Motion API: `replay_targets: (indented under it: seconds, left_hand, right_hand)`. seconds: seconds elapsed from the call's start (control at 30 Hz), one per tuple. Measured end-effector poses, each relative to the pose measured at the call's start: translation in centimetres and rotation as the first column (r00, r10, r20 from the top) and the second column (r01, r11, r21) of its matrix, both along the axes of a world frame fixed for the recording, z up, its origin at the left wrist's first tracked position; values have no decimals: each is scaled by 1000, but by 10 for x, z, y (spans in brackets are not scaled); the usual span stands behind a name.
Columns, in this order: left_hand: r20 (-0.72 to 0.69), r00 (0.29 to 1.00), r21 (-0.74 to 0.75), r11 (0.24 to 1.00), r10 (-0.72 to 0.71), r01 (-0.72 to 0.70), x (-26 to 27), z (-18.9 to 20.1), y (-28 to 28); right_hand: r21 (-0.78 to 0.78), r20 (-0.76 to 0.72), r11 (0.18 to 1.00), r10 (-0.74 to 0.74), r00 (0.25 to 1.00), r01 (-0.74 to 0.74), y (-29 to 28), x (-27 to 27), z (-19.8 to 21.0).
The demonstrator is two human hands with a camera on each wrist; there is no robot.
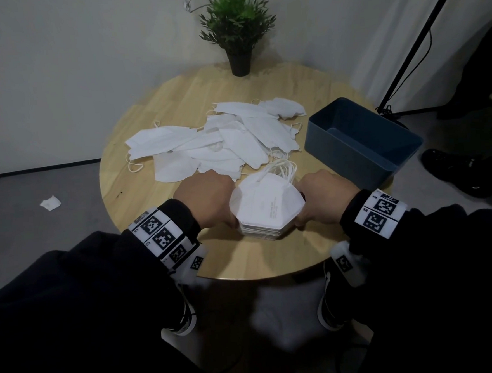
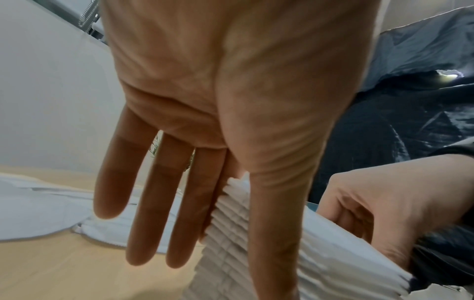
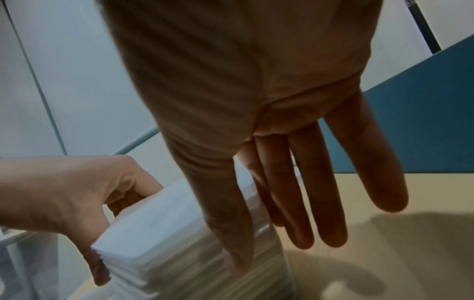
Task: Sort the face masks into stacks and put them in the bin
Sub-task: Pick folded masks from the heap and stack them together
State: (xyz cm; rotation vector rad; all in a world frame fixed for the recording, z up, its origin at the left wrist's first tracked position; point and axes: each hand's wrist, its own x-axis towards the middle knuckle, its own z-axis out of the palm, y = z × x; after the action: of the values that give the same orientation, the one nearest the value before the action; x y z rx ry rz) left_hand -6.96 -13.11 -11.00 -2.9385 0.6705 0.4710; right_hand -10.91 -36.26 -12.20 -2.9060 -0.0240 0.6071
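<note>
A squared stack of white folded masks [image 1: 266, 208] sits near the front of the round wooden table [image 1: 141, 199], and whether it touches the tabletop I cannot tell. My left hand [image 1: 205, 201] presses its left side and my right hand [image 1: 321, 198] its right side. In the left wrist view the left hand [image 2: 231, 121] has straight fingers, with the thumb lying along the stack's edge [image 2: 231, 233]. The right hand [image 3: 256, 101] also has straight fingers against the stack [image 3: 166, 233]. Several loose masks [image 1: 215, 139] lie spread behind. The blue bin [image 1: 364, 140] stands at the right with nothing visible inside.
A potted plant [image 1: 240, 58] stands at the table's far edge. A black stand leg [image 1: 420, 37] slants down at the right, and a person's dark shoes [image 1: 456, 171] are on the floor beside the bin. A white scrap [image 1: 50, 203] lies on the floor at the left.
</note>
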Motion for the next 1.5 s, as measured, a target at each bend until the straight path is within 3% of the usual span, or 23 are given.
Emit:
replay_targets:
  seconds: [0.27, 0.4, 0.53, 0.67, 0.73, 0.9, 1.03, 1.1, 1.17, 1.23, 1.3, 1.33, 1.37, 1.43, 1.5]
  left_hand:
    - [11, 1000, 50, 999, 1, -2, -1, 5, 0]
    - [-98, 995, -32, 999, -8, 5, 8, 13, 13]
    - [-91, 990, -246, 966, -107, 82, 14, 29, 29]
    - [62, 970, -479, 845, -237, 237, 7, 33, 21]
    - [72, 957, -446, 849, -280, 282, 2, 27, 8]
    - [19, 941, -239, 912, -339, 333, 2, 6, -8]
    - [23, 939, -233, 912, -342, 338, 4, 5, -9]
    - [-30, 945, -302, 904, -326, 303, 6, 8, -4]
    - [-143, 954, -497, 853, -262, 160, 14, 14, 7]
    - [-201, 969, -706, 707, -140, -44, 27, 21, 20]
    - [-206, 978, -824, 532, 38, -194, 43, 21, 31]
    - [-190, 974, -837, 498, 125, -227, 53, 19, 35]
    - [-157, 969, -822, 518, 191, -235, 63, 14, 37]
    - [-65, 974, -698, 687, 216, -199, 88, 2, 39]
    - [-29, 993, -494, 862, 118, -117, 112, -13, 36]
  right_hand:
    - [-71, 13, 997, 32, 999, -31, -2, -2, 7]
    - [-42, -71, 999, 6, 997, -9, -12, 1, 21]
    - [167, 30, 984, -69, 997, 63, -28, 6, 35]
    - [432, 193, 902, -69, 979, -22, -16, 4, 36]
    - [451, 213, 888, -10, 977, -89, -5, 2, 30]
    - [251, 187, 952, 129, 974, -175, 9, 3, 7]
    - [242, 188, 955, 130, 974, -174, 8, 5, 6]
    - [314, 178, 938, 93, 980, -146, 6, 5, 10]
    - [537, 139, 843, -52, 989, -31, 1, 9, 18]
    - [736, 65, 665, -257, 964, 128, -8, 19, 27]
    - [804, 7, 543, -416, 909, 242, -20, 33, 32]
    - [821, -23, 496, -464, 885, 281, -25, 40, 32]
    - [836, -65, 447, -494, 867, 318, -28, 48, 29]
    - [847, -151, 378, -502, 852, 373, -29, 66, 21]
    - [829, -180, 396, -480, 859, 395, -23, 85, 11]
